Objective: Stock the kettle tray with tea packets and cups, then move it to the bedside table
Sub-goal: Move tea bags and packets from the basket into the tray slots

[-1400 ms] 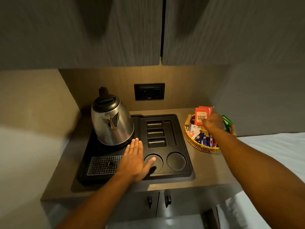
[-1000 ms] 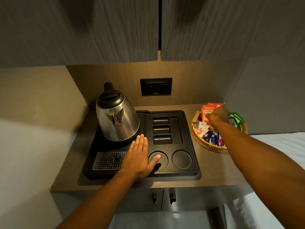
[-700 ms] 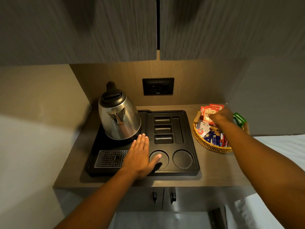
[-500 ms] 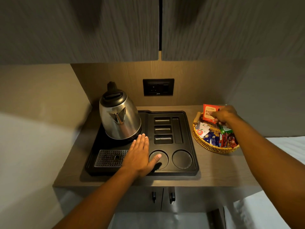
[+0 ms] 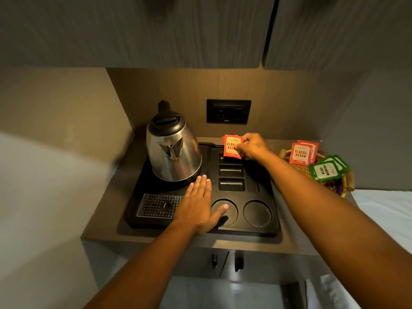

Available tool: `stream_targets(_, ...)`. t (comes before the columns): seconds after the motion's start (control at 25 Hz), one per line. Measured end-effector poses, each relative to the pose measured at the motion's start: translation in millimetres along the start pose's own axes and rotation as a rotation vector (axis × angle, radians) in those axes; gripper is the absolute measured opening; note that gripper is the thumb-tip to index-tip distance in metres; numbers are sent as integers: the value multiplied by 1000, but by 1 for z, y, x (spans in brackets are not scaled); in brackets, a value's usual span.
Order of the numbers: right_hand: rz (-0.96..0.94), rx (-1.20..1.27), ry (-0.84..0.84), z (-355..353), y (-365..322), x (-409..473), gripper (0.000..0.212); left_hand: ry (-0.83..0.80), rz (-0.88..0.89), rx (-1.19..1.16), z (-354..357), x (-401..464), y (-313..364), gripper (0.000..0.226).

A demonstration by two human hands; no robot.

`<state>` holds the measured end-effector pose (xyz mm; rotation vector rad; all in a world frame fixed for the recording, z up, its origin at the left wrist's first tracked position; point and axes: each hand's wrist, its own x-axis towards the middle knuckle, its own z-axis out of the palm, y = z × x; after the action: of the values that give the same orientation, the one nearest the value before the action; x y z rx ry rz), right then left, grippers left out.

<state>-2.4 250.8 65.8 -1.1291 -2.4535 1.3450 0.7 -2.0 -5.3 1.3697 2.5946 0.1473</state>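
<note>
From my remote seat this looks like a hotel guest room's tea nook. I see a black moulded kettle tray (image 5: 263,229) with slots and cup wells, carrying a steel kettle (image 5: 172,153), on a small wood-look counter (image 5: 104,210) recessed under grey wall cabinets (image 5: 156,32). A dark socket plate (image 5: 228,111) sits in the back panel. A wicker basket (image 5: 344,190) holds single-serve tea packets (image 5: 301,153), and white bedding (image 5: 383,210) lies just beside the counter, with small cupboard doors (image 5: 200,262) below.
</note>
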Motion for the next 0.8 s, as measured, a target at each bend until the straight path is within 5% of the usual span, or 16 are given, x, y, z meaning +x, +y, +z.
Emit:
stream_targets(0.36, 65, -208, 34, 24, 10, 14, 39, 33, 8, -34, 4, 3, 0, 98)
stream_targets(0.44, 58, -298, 207, -1, 21, 0, 48, 34, 4, -37, 6, 4, 0, 98)
stream_targets(0.56, 84, -479, 445, -72, 68, -28, 35, 40, -3, -29, 8, 4, 0, 99)
stream_targets(0.8, 388, -831, 383, -142, 131, -64, 72, 43, -5, -22, 6, 2, 1, 99)
